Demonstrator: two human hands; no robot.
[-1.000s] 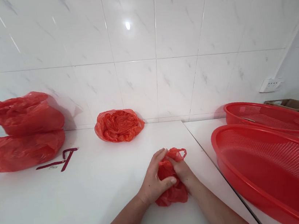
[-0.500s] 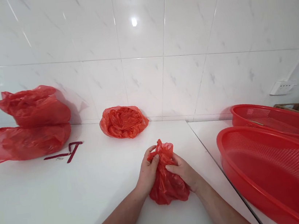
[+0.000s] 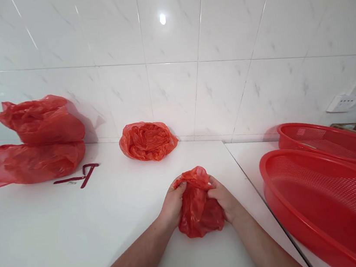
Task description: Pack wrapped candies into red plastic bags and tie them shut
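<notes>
A small red plastic bag [image 3: 200, 211] stands on the white table in front of me, its upper edge spread between both hands. My left hand [image 3: 174, 202] grips the left side of its mouth, thumb over the film. On the right side, my right hand [image 3: 222, 197] pinches the rim with its fingers curled behind the plastic. What the bag contains is hidden by the film. Beyond the hands, near the wall, lies another red plastic bag [image 3: 148, 141] with crumpled film inside its open top.
Two stacked red bags, an upper bag [image 3: 45, 120] and a lower bag [image 3: 44, 162], stand at the left. Dark red straps [image 3: 87, 176] lie beside them. Red mesh baskets [image 3: 305, 204] occupy the right, past the table seam. A wall socket [image 3: 343, 103] is behind.
The bag's gathered neck has been pulled wider, and its mouth now spreads between my hands. The view has shifted slightly.
</notes>
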